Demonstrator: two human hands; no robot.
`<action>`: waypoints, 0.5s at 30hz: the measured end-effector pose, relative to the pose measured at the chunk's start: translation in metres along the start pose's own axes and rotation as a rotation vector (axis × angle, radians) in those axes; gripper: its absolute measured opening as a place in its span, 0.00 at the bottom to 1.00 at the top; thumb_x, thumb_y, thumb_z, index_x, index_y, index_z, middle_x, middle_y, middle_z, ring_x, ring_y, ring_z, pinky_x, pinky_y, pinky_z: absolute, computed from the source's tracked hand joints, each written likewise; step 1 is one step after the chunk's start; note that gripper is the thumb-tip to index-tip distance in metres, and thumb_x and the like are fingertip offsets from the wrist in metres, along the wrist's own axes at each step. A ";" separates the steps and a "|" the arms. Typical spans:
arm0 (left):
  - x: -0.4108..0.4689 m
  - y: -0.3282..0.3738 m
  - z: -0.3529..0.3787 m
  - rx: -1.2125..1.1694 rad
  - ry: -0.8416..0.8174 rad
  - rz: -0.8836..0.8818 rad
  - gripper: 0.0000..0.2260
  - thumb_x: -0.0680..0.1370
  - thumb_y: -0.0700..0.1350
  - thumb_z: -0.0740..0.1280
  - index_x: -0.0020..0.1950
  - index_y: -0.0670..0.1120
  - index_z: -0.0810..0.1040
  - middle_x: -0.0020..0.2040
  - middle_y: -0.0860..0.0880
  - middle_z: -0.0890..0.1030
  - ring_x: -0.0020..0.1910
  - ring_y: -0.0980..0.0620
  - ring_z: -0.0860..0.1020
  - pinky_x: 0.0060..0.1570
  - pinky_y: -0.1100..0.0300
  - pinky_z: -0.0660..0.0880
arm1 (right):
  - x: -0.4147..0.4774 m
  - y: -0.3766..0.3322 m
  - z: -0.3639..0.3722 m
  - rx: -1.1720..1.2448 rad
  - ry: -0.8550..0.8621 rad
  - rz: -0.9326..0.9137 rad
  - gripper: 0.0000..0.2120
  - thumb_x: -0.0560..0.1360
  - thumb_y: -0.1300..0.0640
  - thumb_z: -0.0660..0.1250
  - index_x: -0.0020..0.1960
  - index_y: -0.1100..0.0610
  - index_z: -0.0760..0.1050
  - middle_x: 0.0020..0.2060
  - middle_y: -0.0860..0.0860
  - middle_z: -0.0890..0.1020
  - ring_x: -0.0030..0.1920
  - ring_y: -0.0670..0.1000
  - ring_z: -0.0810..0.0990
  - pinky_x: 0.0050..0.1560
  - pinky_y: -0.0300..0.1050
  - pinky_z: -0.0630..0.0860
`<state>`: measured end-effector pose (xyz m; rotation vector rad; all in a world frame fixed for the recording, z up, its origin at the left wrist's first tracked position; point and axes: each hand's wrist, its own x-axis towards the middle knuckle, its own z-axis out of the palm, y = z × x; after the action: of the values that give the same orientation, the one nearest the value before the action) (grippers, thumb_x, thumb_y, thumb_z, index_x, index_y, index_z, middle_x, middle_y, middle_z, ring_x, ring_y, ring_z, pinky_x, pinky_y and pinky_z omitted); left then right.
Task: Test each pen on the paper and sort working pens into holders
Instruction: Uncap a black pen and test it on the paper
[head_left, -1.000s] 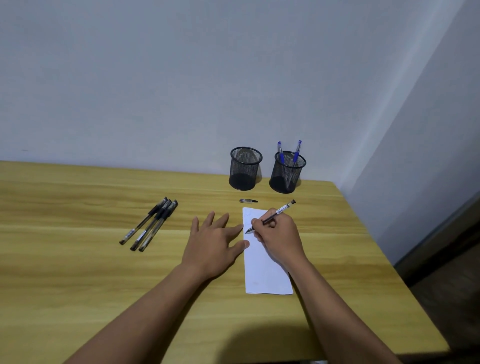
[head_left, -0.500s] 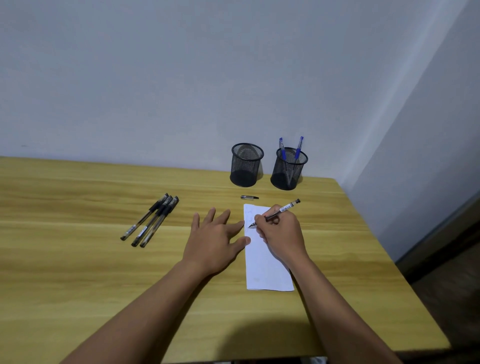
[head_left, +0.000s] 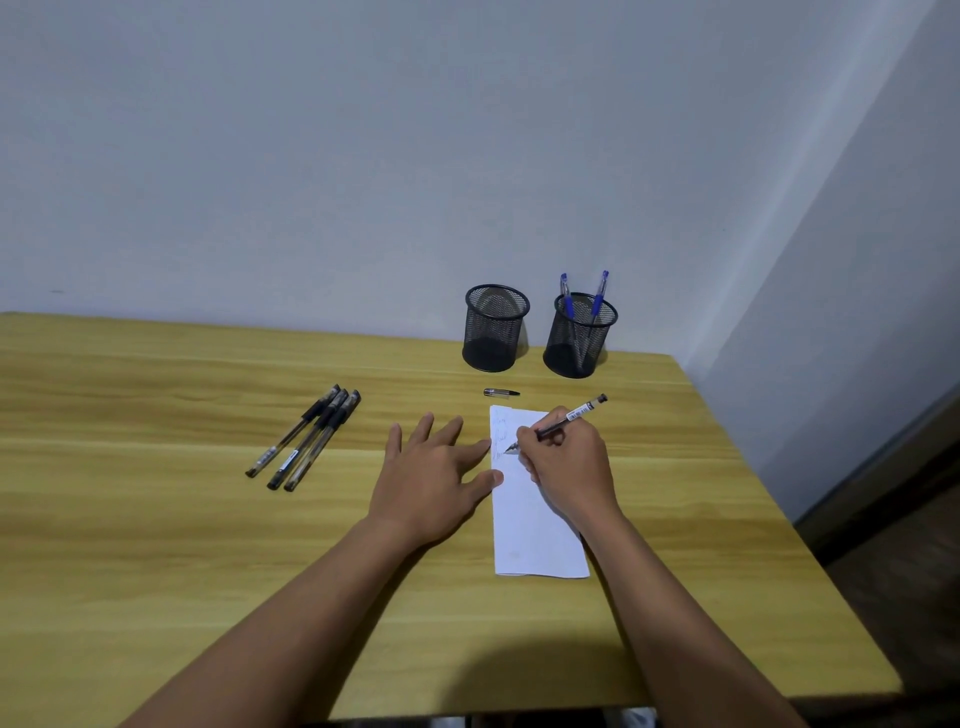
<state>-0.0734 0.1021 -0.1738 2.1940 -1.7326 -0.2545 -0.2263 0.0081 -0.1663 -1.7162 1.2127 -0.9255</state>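
Note:
My right hand (head_left: 569, 467) grips a black pen (head_left: 571, 415) with its tip on the upper left of the white paper strip (head_left: 535, 540), where faint scribbles show. My left hand (head_left: 431, 478) lies flat with fingers spread, its thumb and forefinger touching the paper's left edge. Three capped black pens (head_left: 306, 431) lie side by side to the left. A loose pen cap (head_left: 501, 392) lies just beyond the paper. At the back stand two black mesh holders: the left holder (head_left: 493, 327) looks empty, the right holder (head_left: 579, 335) has two blue pens (head_left: 582, 296).
The wooden table (head_left: 156, 519) ends at a right edge near the holders and a front edge below my forearms. A pale wall runs directly behind the holders, and dark floor shows at the far right.
The pen tip has shifted slightly on the upper part of the paper as my right hand writes. My left hand stays flat beside the paper. The view has tilted a little.

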 end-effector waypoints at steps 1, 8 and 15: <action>0.000 0.000 0.000 0.000 -0.002 -0.001 0.25 0.78 0.69 0.55 0.74 0.64 0.67 0.80 0.52 0.58 0.80 0.45 0.48 0.76 0.39 0.42 | 0.000 0.000 0.000 0.006 0.007 0.001 0.09 0.76 0.58 0.70 0.38 0.54 0.74 0.29 0.55 0.83 0.28 0.52 0.79 0.32 0.50 0.76; 0.001 0.000 0.000 0.009 -0.009 -0.003 0.25 0.78 0.69 0.54 0.74 0.65 0.66 0.80 0.52 0.58 0.80 0.45 0.48 0.76 0.38 0.43 | 0.000 -0.001 0.000 -0.009 0.033 -0.006 0.08 0.78 0.57 0.70 0.40 0.57 0.76 0.31 0.53 0.84 0.29 0.48 0.80 0.30 0.41 0.75; 0.000 0.002 -0.001 0.010 -0.008 -0.001 0.25 0.78 0.68 0.54 0.74 0.64 0.66 0.80 0.52 0.58 0.80 0.45 0.48 0.76 0.38 0.43 | 0.003 0.002 -0.002 0.089 0.042 0.052 0.08 0.74 0.59 0.68 0.38 0.62 0.74 0.30 0.58 0.81 0.31 0.54 0.78 0.32 0.50 0.73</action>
<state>-0.0749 0.1022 -0.1717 2.2033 -1.7411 -0.2561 -0.2274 0.0042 -0.1671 -1.5950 1.2195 -0.9738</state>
